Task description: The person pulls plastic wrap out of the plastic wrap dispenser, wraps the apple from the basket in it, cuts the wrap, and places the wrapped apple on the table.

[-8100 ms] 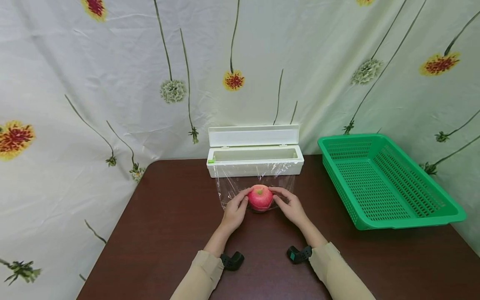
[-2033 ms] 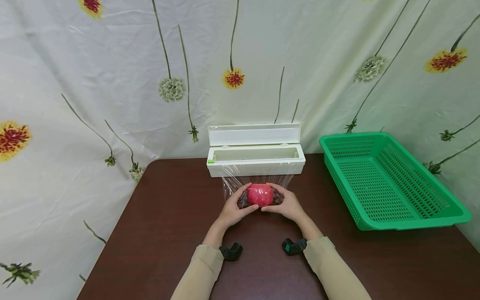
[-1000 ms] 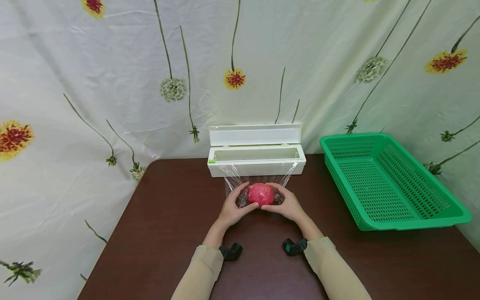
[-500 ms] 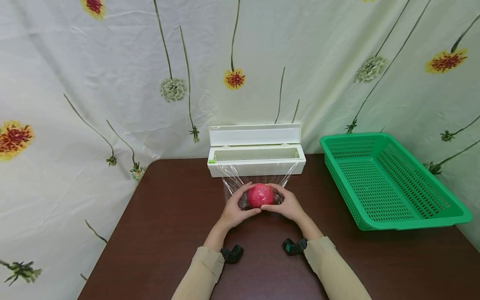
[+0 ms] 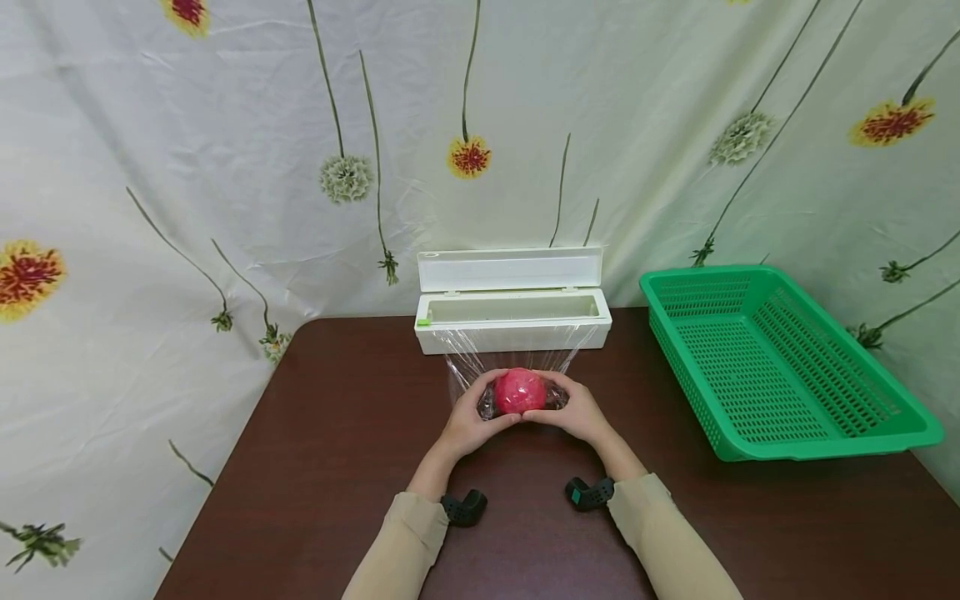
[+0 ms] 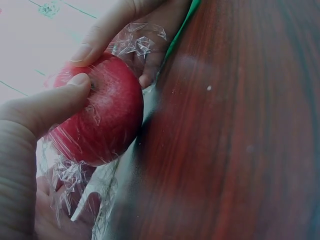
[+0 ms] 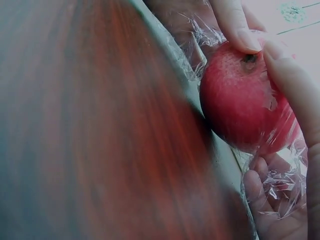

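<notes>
Presently | apple (image 5: 520, 392): red, glossy beneath clear film (image 7: 285, 186) | left grip (image 5: 465, 423), right grip (image 5: 581, 412): clasping it

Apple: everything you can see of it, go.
The apple is round and deep pinkish red, with pale speckling around a small dark hollow. It lies tipped on its side, hollow on the near face. Clear, shiny, wrinkled film is drawn over it, bunches at both sides, and runs back to the open white box beyond. The left grip and right grip hold it from either side, thumbs beside the hollow. Whether it touches the table underneath isn't clear.
</notes>
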Tool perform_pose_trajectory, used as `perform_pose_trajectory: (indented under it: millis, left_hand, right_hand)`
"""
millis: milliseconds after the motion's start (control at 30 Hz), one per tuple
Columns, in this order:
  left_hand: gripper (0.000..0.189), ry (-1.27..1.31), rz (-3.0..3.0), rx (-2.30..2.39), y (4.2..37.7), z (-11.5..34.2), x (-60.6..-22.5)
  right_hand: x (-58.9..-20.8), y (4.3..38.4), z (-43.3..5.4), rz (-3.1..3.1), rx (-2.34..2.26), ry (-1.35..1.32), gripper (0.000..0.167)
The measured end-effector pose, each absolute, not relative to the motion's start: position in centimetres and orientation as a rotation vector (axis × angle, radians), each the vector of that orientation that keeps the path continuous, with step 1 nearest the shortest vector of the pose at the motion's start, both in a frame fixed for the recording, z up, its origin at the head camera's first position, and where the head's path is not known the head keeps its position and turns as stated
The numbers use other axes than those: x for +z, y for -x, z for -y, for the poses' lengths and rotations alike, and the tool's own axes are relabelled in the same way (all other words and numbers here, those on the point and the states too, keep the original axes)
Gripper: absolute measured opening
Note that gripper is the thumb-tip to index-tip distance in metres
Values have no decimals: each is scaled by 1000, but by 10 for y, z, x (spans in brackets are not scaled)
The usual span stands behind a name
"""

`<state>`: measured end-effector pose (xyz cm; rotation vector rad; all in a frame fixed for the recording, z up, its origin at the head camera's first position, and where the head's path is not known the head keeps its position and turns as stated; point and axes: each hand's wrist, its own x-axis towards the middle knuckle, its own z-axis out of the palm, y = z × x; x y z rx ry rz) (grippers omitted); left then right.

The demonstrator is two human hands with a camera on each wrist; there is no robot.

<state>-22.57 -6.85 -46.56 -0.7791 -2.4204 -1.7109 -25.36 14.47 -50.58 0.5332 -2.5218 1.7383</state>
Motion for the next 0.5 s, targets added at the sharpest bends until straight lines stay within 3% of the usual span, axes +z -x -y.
perform_pose_trajectory:
  millis: [333, 500]
  left_hand:
    - [63, 733, 2427, -1701, 224, 68, -465]
    - [61, 704, 2424, -1691, 223, 68, -465]
  right_hand:
    - [-502, 251, -143, 2493, 1767, -542, 70]
    - [-481, 238, -140, 2447, 1791, -588, 70]
